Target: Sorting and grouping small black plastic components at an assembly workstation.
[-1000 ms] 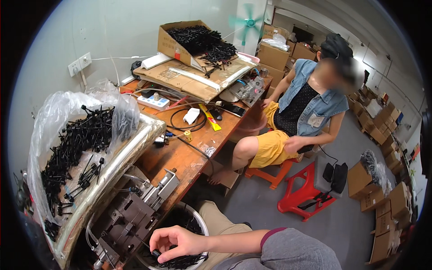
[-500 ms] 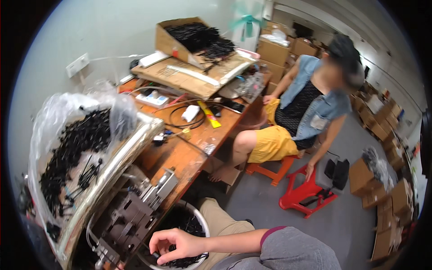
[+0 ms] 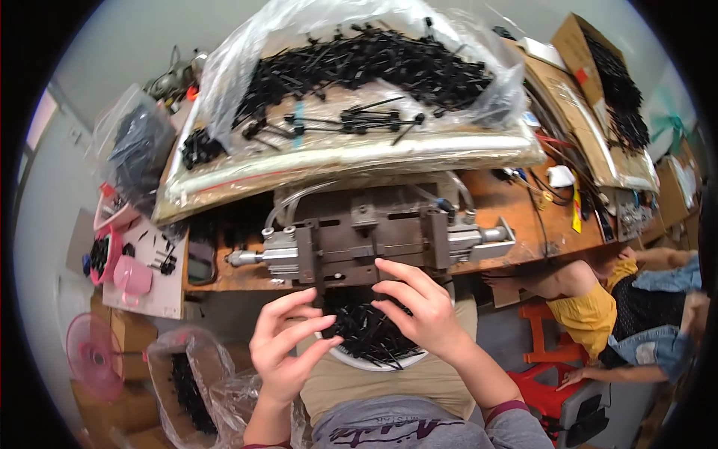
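Note:
My right hand (image 3: 420, 308) is in front of the metal machine (image 3: 366, 243), fingertips closed on a thin black stick-like piece (image 3: 376, 271) that stands upright against the machine's middle. To its left, my left hand (image 3: 286, 344) has its fingers curved and apart. A dark strip shows beside those fingertips; whether they touch it cannot be told. Below both hands, a white round bucket (image 3: 404, 364) with many similar black pieces (image 3: 370, 329) sits between my legs.
Behind the machine, a plastic-lined tray (image 3: 351, 153) holds a heap of black stick pieces. Pink containers (image 3: 133, 277) stand at the left, above a plastic-lined box (image 3: 161, 374). At the right, a seated person (image 3: 598, 307) reaches toward a red stool (image 3: 542, 389).
The view has swung left, so the machine is now central. My left hand has come into view, and my right hand has moved from over the bucket up to the machine.

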Motion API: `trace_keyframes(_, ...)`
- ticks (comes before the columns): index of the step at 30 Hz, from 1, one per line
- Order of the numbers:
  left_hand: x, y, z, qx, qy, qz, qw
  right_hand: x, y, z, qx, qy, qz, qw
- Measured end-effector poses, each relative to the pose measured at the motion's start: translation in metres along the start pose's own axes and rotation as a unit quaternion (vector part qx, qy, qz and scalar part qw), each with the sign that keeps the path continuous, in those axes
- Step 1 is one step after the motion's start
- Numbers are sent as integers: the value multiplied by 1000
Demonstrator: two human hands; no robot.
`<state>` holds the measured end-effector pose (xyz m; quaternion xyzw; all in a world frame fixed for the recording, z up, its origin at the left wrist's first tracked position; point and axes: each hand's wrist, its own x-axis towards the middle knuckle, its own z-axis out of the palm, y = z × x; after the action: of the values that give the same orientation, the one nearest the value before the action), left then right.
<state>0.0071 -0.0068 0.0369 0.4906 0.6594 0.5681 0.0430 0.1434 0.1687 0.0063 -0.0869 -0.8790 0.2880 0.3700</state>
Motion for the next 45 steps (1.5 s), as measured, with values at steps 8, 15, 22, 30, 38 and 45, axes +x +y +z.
trace_keyframes(8,-5,-9,11,6,-8,-8,1000,4,4,18,-199,-67,-60,976)
trace_keyframes(15,-5,-14,18,13,-27,-4,1000,16,1,13,-218,-102,-43,970)
trace_keyframes(22,-5,-17,23,75,-54,55,994,15,2,15,-196,-93,-17,976)
trace_keyframes(30,-4,-14,27,91,-59,62,992,14,3,15,-200,-105,-13,974)
trace_keyframes(38,2,-13,30,104,-53,70,991,13,2,14,-208,-90,-27,974)
trace_keyframes(45,16,-17,34,156,-48,91,982,-4,-2,-4,-114,-136,-41,983)
